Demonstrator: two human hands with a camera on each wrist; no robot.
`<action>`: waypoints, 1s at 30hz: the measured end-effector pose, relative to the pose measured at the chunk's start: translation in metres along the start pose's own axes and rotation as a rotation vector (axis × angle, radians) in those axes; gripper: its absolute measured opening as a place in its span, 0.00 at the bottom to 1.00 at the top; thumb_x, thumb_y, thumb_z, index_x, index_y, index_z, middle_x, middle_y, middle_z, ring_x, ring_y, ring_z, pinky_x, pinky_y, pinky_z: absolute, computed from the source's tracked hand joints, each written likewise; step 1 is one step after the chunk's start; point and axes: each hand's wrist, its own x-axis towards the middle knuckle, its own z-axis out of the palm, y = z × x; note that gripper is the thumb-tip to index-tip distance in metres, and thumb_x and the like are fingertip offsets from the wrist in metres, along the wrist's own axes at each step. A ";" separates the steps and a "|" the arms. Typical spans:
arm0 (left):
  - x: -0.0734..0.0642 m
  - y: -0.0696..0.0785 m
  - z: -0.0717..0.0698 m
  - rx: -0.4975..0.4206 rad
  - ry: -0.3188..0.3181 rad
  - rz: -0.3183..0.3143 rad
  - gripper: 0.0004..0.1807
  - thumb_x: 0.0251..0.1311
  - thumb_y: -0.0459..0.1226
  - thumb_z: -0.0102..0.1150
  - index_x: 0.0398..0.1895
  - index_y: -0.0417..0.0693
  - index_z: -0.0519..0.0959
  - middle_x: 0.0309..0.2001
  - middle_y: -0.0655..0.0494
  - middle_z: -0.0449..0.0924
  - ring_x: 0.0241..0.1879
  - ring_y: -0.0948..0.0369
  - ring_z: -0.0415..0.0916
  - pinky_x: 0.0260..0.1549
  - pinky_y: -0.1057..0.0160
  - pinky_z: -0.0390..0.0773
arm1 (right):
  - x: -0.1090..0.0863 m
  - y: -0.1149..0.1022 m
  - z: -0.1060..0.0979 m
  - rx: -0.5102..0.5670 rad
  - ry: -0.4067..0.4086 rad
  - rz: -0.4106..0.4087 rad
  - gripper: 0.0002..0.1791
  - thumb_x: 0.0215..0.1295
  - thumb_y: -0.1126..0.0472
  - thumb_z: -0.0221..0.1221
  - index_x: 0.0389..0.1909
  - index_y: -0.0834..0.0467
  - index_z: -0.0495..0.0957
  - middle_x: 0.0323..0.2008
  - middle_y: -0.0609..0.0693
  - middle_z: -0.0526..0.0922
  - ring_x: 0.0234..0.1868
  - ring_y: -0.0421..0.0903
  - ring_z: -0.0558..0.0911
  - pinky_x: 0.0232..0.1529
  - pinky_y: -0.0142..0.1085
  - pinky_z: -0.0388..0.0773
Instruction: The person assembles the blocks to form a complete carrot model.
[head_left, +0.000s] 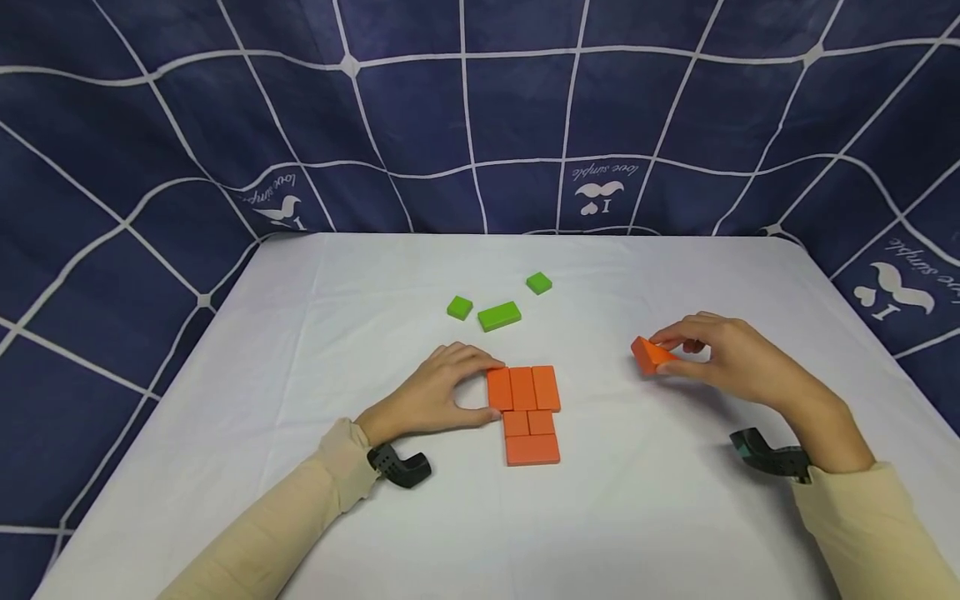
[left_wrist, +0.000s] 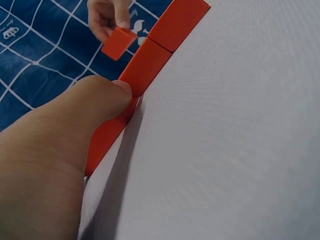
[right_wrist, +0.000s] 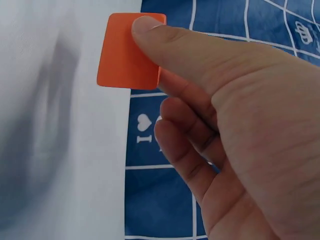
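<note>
On the white cloth, several flat orange blocks [head_left: 532, 450] lie edge to edge: three upright oblongs in the upper row, two small squares and a wider oblong beneath. My left hand [head_left: 435, 396] spans the upper-left orange block [head_left: 499, 390], index fingertip at its far end and thumb at its near end. The left wrist view has that thumb [left_wrist: 107, 97] against the blocks' side. To the right, my right hand [head_left: 723, 354] pinches another orange block [head_left: 647, 356] above the cloth; its broad rectangular face [right_wrist: 125, 60] lies under the thumb in the right wrist view.
Beyond the orange blocks lie three green pieces: a small square [head_left: 460, 307], an oblong [head_left: 499, 317] and another square [head_left: 539, 283]. The white-covered table [head_left: 360, 283] meets a dark blue curtain [head_left: 420, 108] with white grid lines at its back edge.
</note>
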 end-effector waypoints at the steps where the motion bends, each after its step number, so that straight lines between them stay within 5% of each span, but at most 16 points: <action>1: 0.000 0.000 0.000 0.001 0.000 -0.001 0.33 0.57 0.59 0.70 0.65 0.60 0.78 0.60 0.66 0.78 0.61 0.64 0.69 0.66 0.52 0.68 | 0.001 -0.002 0.000 0.005 0.004 -0.012 0.22 0.48 0.62 0.80 0.47 0.53 0.89 0.40 0.42 0.86 0.37 0.40 0.77 0.36 0.36 0.79; 14: -0.001 0.000 0.001 0.001 0.003 -0.004 0.34 0.57 0.59 0.70 0.66 0.60 0.78 0.61 0.65 0.77 0.62 0.64 0.68 0.67 0.50 0.67 | 0.006 -0.021 0.004 0.147 0.020 -0.125 0.25 0.49 0.64 0.79 0.50 0.45 0.89 0.36 0.30 0.81 0.36 0.38 0.75 0.33 0.33 0.74; 30: 0.001 0.001 0.001 -0.006 -0.002 -0.007 0.34 0.57 0.58 0.71 0.66 0.60 0.78 0.61 0.64 0.77 0.63 0.63 0.68 0.67 0.50 0.67 | 0.008 -0.035 0.013 0.233 -0.027 -0.184 0.25 0.52 0.63 0.78 0.52 0.43 0.88 0.37 0.29 0.81 0.37 0.36 0.77 0.32 0.32 0.75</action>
